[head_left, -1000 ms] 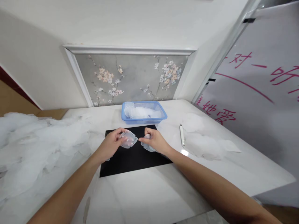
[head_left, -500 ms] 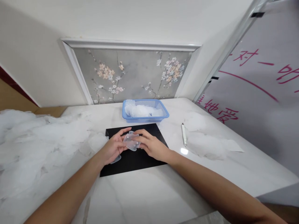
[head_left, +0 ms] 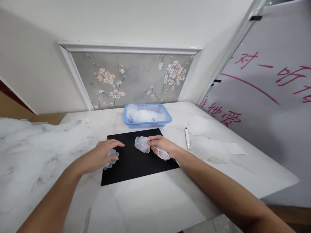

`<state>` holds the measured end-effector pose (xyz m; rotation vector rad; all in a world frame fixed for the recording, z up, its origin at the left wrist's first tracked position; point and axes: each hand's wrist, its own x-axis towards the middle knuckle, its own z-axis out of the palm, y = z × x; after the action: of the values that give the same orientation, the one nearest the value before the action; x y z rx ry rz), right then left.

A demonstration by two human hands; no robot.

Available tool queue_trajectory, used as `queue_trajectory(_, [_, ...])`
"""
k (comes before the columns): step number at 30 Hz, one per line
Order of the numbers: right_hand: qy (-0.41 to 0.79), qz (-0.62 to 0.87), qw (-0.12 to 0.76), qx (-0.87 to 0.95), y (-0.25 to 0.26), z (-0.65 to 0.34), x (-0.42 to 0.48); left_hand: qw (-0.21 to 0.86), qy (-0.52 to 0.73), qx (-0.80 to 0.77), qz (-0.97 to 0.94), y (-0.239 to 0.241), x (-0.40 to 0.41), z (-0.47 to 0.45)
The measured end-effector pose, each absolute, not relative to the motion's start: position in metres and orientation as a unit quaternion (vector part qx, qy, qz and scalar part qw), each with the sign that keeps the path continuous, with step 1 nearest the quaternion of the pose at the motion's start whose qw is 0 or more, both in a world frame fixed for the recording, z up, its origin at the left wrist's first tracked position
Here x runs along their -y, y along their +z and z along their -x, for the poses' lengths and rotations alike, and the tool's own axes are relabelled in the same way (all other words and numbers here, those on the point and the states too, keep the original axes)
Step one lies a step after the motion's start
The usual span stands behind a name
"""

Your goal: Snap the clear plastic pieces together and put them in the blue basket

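My right hand (head_left: 161,145), above the black mat (head_left: 136,168), pinches a frosted, see-through plastic piece (head_left: 142,144) with a wavy outline between thumb and fingertips. A second cloudy plastic piece (head_left: 162,154) shows under the same hand, against the lower fingers. At the mat's left edge, my left hand (head_left: 100,154) has its fingers stretched out and the thumb apart. Another translucent plastic piece (head_left: 112,159) lies beneath it, partly covered by the thumb and palm; whether the hand grips it is not clear.
Behind the mat stands a blue basket (head_left: 148,124) with cloudy plastic pieces in it. A large heap of similar pieces (head_left: 43,155) covers the table's left side. To the right are a white pen-like tool (head_left: 187,139), more pieces (head_left: 210,147) and a whiteboard (head_left: 262,129).
My hands have moved apart. The plastic piece that was between both hands is now in my right hand alone. My left hand has moved left, with its fingers apart.
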<state>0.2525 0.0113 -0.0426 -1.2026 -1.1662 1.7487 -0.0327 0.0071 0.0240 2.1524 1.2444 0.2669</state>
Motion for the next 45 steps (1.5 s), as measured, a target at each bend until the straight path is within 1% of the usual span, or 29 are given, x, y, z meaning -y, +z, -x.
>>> queue_trajectory(5, [0.704, 0.453, 0.34, 0.428, -0.04, -0.258, -0.013, 0.268, 0.053, -0.48, -0.834, 0.021, -0.015, 0.055])
queue_trajectory(10, [0.702, 0.464, 0.335, 0.425, -0.038, -0.259, -0.012, 0.243, 0.035, -0.491, -0.836, 0.015, -0.02, 0.058])
queue_trajectory(15, [0.689, 0.488, 0.347, 0.408, -0.039, -0.26, -0.013, 0.218, 0.065, -0.506, -0.832, 0.006, -0.024, 0.06])
queue_trajectory(20, [0.696, 0.496, 0.35, 0.385, -0.039, -0.261, -0.013, 0.217, 0.098, -0.505, -0.829, 0.012, -0.023, 0.056])
queue_trajectory(27, [0.702, 0.486, 0.369, 0.367, -0.04, -0.26, -0.013, 0.296, 0.179, -0.526, -0.777, 0.033, -0.011, 0.032])
queue_trajectory(30, [0.703, 0.491, 0.363, 0.365, -0.038, -0.26, -0.013, 0.361, 0.218, -0.527, -0.738, 0.034, -0.007, 0.023])
queue_trajectory(33, [0.699, 0.497, 0.362, 0.365, -0.036, -0.259, -0.012, 0.423, 0.255, -0.532, -0.688, 0.028, -0.007, 0.018])
queue_trajectory(35, [0.696, 0.498, 0.363, 0.368, -0.035, -0.259, -0.011, 0.463, 0.307, -0.534, -0.637, 0.022, -0.009, 0.014])
queue_trajectory(40, [0.694, 0.496, 0.364, 0.374, -0.038, -0.26, -0.012, 0.587, 0.431, -0.517, -0.45, 0.009, -0.012, 0.0])
queue_trajectory(45, [0.687, 0.499, 0.356, 0.39, -0.041, -0.261, -0.012, 0.654, 0.462, -0.494, -0.34, -0.004, -0.01, -0.013])
